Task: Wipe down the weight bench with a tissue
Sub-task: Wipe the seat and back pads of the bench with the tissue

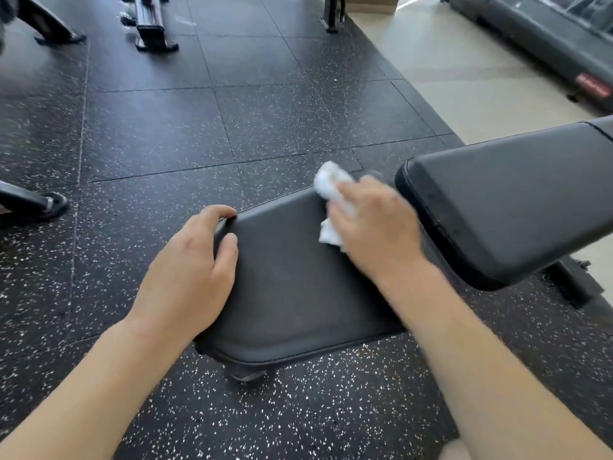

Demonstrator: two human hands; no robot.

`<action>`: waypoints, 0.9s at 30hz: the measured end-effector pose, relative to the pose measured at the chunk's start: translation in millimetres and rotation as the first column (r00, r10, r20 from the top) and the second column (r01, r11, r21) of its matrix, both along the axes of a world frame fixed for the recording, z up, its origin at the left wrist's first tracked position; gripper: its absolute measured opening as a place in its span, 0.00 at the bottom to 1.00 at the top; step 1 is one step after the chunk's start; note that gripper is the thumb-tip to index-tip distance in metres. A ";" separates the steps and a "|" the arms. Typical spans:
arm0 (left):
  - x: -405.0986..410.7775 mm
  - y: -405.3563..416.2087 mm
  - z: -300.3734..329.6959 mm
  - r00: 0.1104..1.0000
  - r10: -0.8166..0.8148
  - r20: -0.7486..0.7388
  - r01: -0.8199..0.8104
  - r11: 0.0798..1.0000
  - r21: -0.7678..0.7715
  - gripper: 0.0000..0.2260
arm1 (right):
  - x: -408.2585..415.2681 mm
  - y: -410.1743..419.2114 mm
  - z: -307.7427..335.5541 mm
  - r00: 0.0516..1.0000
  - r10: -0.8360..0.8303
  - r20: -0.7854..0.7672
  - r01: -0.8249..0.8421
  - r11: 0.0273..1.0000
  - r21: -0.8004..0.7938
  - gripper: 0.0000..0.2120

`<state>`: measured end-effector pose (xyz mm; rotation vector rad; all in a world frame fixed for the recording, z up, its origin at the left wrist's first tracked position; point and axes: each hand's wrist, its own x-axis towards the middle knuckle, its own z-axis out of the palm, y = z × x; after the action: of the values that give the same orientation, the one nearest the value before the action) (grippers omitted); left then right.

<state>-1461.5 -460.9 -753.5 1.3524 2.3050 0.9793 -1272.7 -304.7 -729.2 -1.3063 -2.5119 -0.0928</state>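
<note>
The black weight bench has a flat seat pad (292, 293) in the middle of the view and a raised back pad (510, 200) to its right. My left hand (195, 267) grips the seat pad's left edge, fingers curled over the far corner and thumb on top. My right hand (374, 224) holds a crumpled white tissue (331, 190) and presses it on the far right part of the seat, close to the gap before the back pad. That hand is slightly blurred.
Speckled black rubber floor tiles (199, 127) surround the bench. Black equipment feet stand at far left (33, 204) and at the top (152, 31). A beige floor (464, 71) and another black machine (547, 38) lie at the upper right.
</note>
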 end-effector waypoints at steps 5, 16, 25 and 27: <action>0.1 11.2 -4.3 0.998 0.040 0.044 -0.040 0.999 0.002 0.11 | -35.1 -81.7 -8.7 0.942 0.335 -0.035 -0.335 0.942 -0.019 0.17; 21.1 7.2 8.0 0.989 0.092 -0.116 -0.110 0.980 -0.163 0.21 | 8.9 -3.9 -0.9 0.973 -0.231 -0.004 0.230 0.971 -0.066 0.23; 10.2 19.4 35.7 0.999 0.033 -0.011 -0.035 0.893 -0.449 0.23 | -8.1 -90.2 43.0 0.953 0.270 0.139 -0.201 0.904 -0.377 0.23; 6.3 30.8 41.8 0.999 0.053 0.005 -0.044 0.868 -0.495 0.20 | -0.7 -56.6 52.1 0.936 0.268 0.228 -0.175 0.916 -0.361 0.22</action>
<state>-1455.2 -430.1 -711.7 1.0646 2.3591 0.3568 -1273.4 -361.2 -677.1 -1.1746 -3.0019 0.2343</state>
